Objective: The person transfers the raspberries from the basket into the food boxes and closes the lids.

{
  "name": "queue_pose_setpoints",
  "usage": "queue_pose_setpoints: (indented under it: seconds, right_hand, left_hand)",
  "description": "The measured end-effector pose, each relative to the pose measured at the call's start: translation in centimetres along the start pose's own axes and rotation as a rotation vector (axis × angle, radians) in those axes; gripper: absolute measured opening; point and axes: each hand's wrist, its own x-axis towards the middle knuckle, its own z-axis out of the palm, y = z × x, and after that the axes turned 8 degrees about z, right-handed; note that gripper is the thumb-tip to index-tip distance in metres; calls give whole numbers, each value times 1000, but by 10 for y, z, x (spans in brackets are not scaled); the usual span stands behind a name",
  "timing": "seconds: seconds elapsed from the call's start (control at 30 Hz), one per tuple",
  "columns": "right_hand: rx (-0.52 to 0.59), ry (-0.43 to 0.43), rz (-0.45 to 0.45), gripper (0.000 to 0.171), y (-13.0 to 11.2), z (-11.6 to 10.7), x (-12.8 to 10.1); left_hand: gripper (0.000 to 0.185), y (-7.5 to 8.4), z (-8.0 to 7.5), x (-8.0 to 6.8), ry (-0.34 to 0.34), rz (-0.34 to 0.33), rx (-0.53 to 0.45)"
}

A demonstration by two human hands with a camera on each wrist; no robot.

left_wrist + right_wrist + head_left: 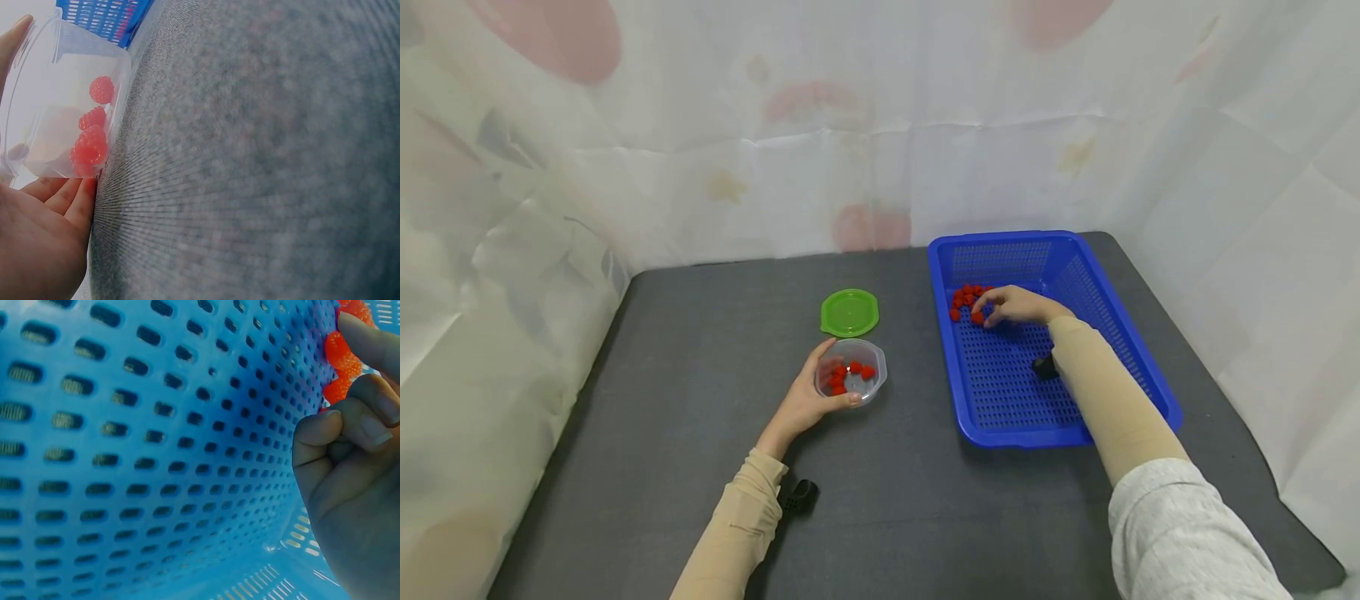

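My left grip (pixel 805 402) is curled round a clear tub (pixel 854 385), which sits near the middle of the desk (pixel 685 417); inside lie red raspberries (pixel 855 367), on the tub's floor. My right grip (pixel 1018 305) is inside a blue mesh basket (pixel 1000 392) toward the desk's far right corner, thumb and forefinger about a raspberry (pixel 977 318), the other fingers folded in; I cannot tell whether the berry is pinched. Beside it, a cluster of raspberries (pixel 967 291) lies against the basket's left side. A green lid (pixel 849 312) lies flat between the tub and the desk's far edge.

The desk is dark grey, and pale printed sheeting (pixel 745 167) hangs behind its far edge and along its left and right edges.

I count one tub, one lid and one basket. The tub has about five berries; my fingers hide part of the basket's cluster, so its number is uncertain.
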Motion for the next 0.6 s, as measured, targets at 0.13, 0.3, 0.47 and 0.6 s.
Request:
queue_pose_setpoints:
  seconds: [0.13, 0.3, 0.47, 0.6]
  right_hand:
    - [34, -4, -7, 34, -3, -3, -3]
    - [73, -1, -27, 33, -8, -8, -7]
    - [67, 17, -31, 33, -17, -11, -12]
    - [89, 29, -26, 31, -26, -14, -16]
  left_hand:
    - [94, -1, 0, 0, -1, 8, 0]
    - [96, -2, 0, 0, -2, 13, 2]
    - [96, -2, 0, 0, 1, 13, -1]
    - [96, -2, 0, 0, 4, 9, 6]
